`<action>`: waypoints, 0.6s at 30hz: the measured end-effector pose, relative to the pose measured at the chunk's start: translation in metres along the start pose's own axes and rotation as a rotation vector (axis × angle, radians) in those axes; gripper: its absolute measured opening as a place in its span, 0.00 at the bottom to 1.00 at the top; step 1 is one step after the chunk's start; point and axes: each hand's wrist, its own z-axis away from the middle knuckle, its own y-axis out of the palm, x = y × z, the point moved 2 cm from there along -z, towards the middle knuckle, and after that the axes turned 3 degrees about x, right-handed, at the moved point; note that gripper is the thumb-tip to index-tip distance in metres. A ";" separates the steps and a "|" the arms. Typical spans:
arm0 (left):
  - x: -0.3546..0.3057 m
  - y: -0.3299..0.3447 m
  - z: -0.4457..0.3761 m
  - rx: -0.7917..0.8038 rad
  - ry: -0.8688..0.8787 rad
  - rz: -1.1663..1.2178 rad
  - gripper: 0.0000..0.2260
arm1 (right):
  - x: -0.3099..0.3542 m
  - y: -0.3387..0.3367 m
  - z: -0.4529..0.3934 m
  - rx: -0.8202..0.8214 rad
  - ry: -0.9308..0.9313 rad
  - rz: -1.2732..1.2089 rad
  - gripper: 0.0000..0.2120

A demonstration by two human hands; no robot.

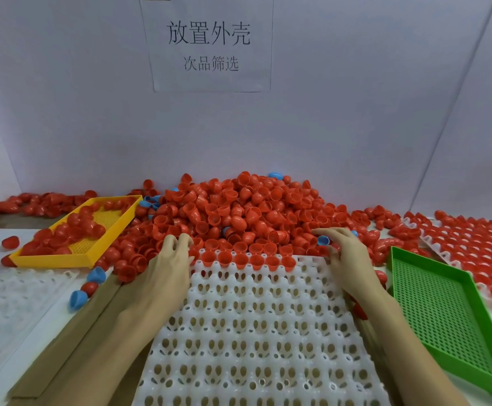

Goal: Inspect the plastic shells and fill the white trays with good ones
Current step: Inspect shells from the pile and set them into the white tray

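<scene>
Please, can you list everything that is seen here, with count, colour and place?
shell pile: many, red, few blue, table centre rear
white tray: one, centre front, far row filled with red shells
yellow tray: one, left, partly filled with red shells
green tray: one, right
filled tray: one, white, far right, red shells in it
blue shells: three, left of white tray
sign: one, white, wall
left hand: at pile edge
right hand: at pile edge, beside a blue shell
</scene>
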 end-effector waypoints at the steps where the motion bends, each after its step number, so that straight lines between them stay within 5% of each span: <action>1: -0.001 -0.002 0.001 0.000 -0.004 -0.015 0.09 | 0.000 0.001 -0.004 0.055 -0.031 0.018 0.27; 7: -0.008 -0.022 0.001 -0.067 0.025 -0.140 0.13 | 0.002 0.013 -0.032 0.324 -0.086 0.135 0.31; 13: -0.011 -0.027 0.002 -0.082 0.047 -0.120 0.12 | 0.004 0.013 -0.050 0.200 -0.086 0.209 0.18; 18: -0.015 -0.031 0.004 -0.091 0.079 -0.108 0.10 | 0.018 0.003 -0.030 -0.179 -0.095 -0.045 0.12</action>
